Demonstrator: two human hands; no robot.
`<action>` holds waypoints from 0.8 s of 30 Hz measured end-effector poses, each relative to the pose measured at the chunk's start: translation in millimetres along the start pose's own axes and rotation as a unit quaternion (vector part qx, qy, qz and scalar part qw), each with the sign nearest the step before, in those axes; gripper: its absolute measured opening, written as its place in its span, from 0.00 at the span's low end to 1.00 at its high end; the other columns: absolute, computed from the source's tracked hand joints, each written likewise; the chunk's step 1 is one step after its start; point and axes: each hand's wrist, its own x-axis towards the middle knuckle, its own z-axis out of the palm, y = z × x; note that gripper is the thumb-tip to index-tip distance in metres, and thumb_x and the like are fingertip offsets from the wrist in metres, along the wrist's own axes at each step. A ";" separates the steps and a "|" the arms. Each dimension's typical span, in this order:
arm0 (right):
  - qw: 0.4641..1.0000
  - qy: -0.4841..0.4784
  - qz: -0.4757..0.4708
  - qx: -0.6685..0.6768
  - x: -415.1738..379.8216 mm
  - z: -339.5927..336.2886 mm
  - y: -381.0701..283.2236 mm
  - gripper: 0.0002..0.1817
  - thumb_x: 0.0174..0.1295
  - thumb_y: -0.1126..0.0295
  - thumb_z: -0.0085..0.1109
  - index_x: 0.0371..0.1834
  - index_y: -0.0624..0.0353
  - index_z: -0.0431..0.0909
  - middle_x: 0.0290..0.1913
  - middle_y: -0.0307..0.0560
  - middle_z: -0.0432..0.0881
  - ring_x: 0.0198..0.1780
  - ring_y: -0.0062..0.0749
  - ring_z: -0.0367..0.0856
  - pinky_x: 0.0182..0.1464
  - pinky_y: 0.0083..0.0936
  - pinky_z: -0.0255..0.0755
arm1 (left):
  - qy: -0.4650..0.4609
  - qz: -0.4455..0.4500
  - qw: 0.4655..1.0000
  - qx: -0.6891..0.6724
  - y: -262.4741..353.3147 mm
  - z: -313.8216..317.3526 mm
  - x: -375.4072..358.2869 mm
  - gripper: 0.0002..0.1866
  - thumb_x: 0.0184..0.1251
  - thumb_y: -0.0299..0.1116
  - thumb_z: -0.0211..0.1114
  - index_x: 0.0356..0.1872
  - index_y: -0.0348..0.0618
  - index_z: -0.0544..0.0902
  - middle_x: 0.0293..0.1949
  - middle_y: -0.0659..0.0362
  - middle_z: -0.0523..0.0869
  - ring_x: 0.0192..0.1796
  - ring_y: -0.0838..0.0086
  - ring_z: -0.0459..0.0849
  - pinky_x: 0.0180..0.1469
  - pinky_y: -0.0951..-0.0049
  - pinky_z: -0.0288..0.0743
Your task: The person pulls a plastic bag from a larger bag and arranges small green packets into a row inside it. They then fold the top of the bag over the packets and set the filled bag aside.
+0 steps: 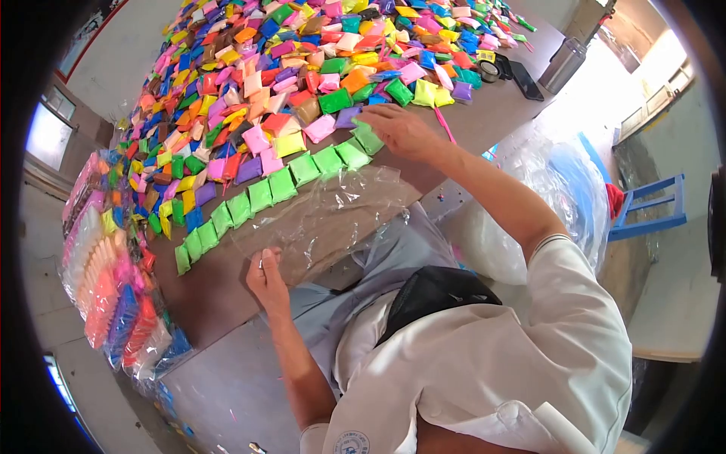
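A curved row of light green packets [282,185] lies along the near side of the brown table. My right hand [401,134] is at the row's right end, fingers closed on the top of the last light green packet [367,139]. Below the row a clear plastic bag [333,219] is spread over the table edge and my lap. My left hand [268,278] pinches the bag's lower left edge between thumb and fingers. Just beyond the row sit a purple packet [348,117] and a pink packet [319,129].
A large heap of multicoloured packets [302,68] covers the table's far part. Bundles of packets in clear plastic [121,303] hang at the left edge. A phone [527,81], a roll of tape [490,72] and a steel flask [563,66] are at the right. A blue chair [650,204] stands beyond.
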 end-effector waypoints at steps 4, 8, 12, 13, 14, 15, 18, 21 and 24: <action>0.994 -0.104 -0.014 0.004 -0.5 9.1 0.2 0.29 0.58 0.74 0.55 0.66 0.55 0.68 0.66 0.52 0.70 0.65 0.48 0.70 0.65 0.39 0.67 | 0.000 0.006 1.000 0.019 -0.7 -1.3 0.4 0.17 0.75 0.37 0.53 0.35 0.33 0.82 0.31 0.58 0.83 0.34 0.76 0.78 0.40 0.76 0.72; 0.991 -0.127 0.003 0.036 -2.5 1.3 2.1 0.34 0.51 0.73 0.58 0.67 0.54 0.67 0.67 0.51 0.69 0.64 0.49 0.70 0.66 0.40 0.66 | 0.007 -0.005 1.000 -0.003 1.4 1.6 -0.9 0.17 0.75 0.37 0.54 0.36 0.33 0.82 0.31 0.59 0.83 0.35 0.77 0.78 0.40 0.76 0.72; 0.993 -0.119 0.025 0.005 -0.6 9.8 1.3 0.35 0.49 0.74 0.57 0.66 0.53 0.68 0.66 0.50 0.70 0.63 0.49 0.70 0.65 0.39 0.66 | 0.004 -0.006 1.000 -0.010 -8.9 -0.4 -1.1 0.17 0.75 0.37 0.54 0.36 0.33 0.82 0.32 0.59 0.83 0.35 0.77 0.78 0.40 0.76 0.72; 0.993 -0.115 0.032 -0.003 0.1 13.2 1.7 0.35 0.48 0.74 0.56 0.66 0.53 0.68 0.66 0.50 0.70 0.63 0.49 0.70 0.64 0.39 0.67 | 0.003 -0.001 1.000 -0.007 -8.6 -0.4 -0.8 0.17 0.75 0.37 0.54 0.36 0.33 0.82 0.32 0.59 0.83 0.35 0.77 0.78 0.40 0.76 0.72; 0.995 -0.097 0.025 -0.009 -0.5 15.6 2.0 0.34 0.49 0.74 0.55 0.66 0.53 0.69 0.64 0.51 0.71 0.61 0.49 0.72 0.62 0.39 0.69 | 0.002 0.003 1.000 -0.005 -8.2 -0.1 -0.3 0.16 0.75 0.37 0.54 0.36 0.33 0.82 0.32 0.59 0.83 0.35 0.77 0.78 0.40 0.76 0.72; 0.997 -0.080 0.018 -0.016 -1.5 16.8 0.8 0.33 0.49 0.74 0.55 0.65 0.53 0.69 0.63 0.52 0.72 0.58 0.49 0.73 0.59 0.40 0.70 | 0.004 0.000 1.000 -0.003 -7.3 0.4 -0.2 0.16 0.75 0.37 0.53 0.36 0.33 0.82 0.32 0.59 0.83 0.35 0.77 0.78 0.40 0.76 0.72; 0.997 -0.048 0.057 0.011 -8.8 11.3 -3.2 0.32 0.50 0.73 0.55 0.64 0.53 0.70 0.53 0.55 0.78 0.48 0.48 0.78 0.49 0.40 0.74 | 0.007 -0.005 1.000 -0.001 -4.2 1.5 -0.5 0.16 0.75 0.37 0.53 0.36 0.33 0.82 0.32 0.59 0.83 0.35 0.77 0.78 0.40 0.76 0.72; 0.988 -0.050 0.135 0.052 -21.6 -10.5 -13.2 0.30 0.51 0.70 0.56 0.63 0.54 0.70 0.41 0.57 0.81 0.38 0.49 0.80 0.42 0.40 0.74 | 0.007 -0.005 1.000 -0.003 -2.9 1.3 -1.2 0.16 0.75 0.37 0.53 0.35 0.33 0.82 0.31 0.58 0.83 0.35 0.77 0.78 0.40 0.76 0.72; 0.978 -0.057 0.194 0.042 -30.6 -35.6 -21.9 0.28 0.53 0.66 0.56 0.61 0.56 0.71 0.33 0.59 0.81 0.34 0.52 0.80 0.40 0.42 0.74 | 0.010 -0.004 1.000 -0.005 -4.4 2.5 -1.3 0.17 0.75 0.37 0.53 0.34 0.32 0.81 0.31 0.58 0.83 0.34 0.77 0.78 0.39 0.76 0.71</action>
